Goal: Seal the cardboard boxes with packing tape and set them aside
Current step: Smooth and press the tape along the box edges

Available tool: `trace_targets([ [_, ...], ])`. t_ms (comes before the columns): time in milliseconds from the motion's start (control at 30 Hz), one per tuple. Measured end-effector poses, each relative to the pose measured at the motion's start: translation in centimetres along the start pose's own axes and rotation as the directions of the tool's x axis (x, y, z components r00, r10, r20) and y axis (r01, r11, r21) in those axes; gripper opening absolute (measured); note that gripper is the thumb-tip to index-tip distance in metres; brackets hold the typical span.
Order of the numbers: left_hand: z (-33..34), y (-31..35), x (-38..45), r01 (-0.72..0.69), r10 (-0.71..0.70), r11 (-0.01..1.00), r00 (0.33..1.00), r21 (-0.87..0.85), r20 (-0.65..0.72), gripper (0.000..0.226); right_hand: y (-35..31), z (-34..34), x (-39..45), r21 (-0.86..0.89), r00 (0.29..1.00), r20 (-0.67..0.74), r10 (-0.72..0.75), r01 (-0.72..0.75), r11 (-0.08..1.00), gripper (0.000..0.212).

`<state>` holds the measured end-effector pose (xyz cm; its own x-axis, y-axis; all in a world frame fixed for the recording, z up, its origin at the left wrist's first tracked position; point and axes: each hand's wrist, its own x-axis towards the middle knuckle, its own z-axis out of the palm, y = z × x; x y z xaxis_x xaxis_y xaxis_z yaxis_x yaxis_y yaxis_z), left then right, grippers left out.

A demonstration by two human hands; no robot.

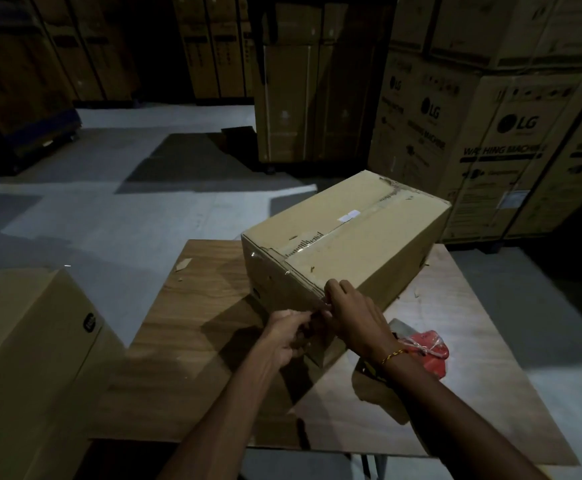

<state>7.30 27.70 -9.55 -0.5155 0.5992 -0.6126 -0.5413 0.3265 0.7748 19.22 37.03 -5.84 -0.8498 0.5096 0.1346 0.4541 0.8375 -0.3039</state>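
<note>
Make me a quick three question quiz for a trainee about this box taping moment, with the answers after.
1. True or false: the cardboard box rests on the wooden table.
2. What red thing lies by the right wrist? A) tape dispenser B) marker C) bucket
3. Where do the left hand and right hand meet?

Key: 1 true. 2 A, the tape dispenser. 3 At the box's near corner, apparently handling clear tape.

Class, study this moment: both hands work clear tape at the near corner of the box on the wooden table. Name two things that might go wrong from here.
1. The left hand and right hand pinch clear tape at the cardboard box corner; it may wrinkle or stick to itself.
2. The red tape dispenser lies beside the right wrist; a forearm sweep might knock it along the wooden table.
</note>
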Motion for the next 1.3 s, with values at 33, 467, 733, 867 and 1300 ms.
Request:
trace_targets([
  [33, -0.5, -0.1, 0.2, -0.006, 0.006, 1.0, 1.0, 0.0, -0.012, 0.004, 0.0, -0.1, -0.1, -0.018, 1.0, 0.016, -0.013, 0.014, 1.0, 0.027],
  [467, -4.5, 7.0, 4.3, -0.091, 0.063, 0.882, 0.995, -0.462, -0.075, 0.03, -2.2, -1.7, 5.4, -0.057, 0.996, -0.034, -0.088, 0.086, 0.995, 0.015],
  [733, -4.9, 7.9, 6.4, -0.019, 0.012, 0.921, 1.0, -0.388, -0.022, 0.012, -2.8, -0.2, 7.6, -0.163, 0.998, -0.053, -0.03, 0.021, 0.986, 0.028],
  [867, -5.2, 7.8, 7.0, -0.037, 0.036, 0.935, 0.999, -0.353, -0.01, 0.017, -2.8, 0.2, 7.9, -0.264, 0.998, -0.008, -0.066, 0.061, 0.963, 0.029],
  [1300, -5.8, 8.2, 6.5, -0.007, 0.013, 0.939, 1.0, -0.343, 0.017, 0.008, -2.7, -1.0, 8.1, -0.24, 0.973, 0.204, -0.111, 0.159, 0.957, 0.038],
])
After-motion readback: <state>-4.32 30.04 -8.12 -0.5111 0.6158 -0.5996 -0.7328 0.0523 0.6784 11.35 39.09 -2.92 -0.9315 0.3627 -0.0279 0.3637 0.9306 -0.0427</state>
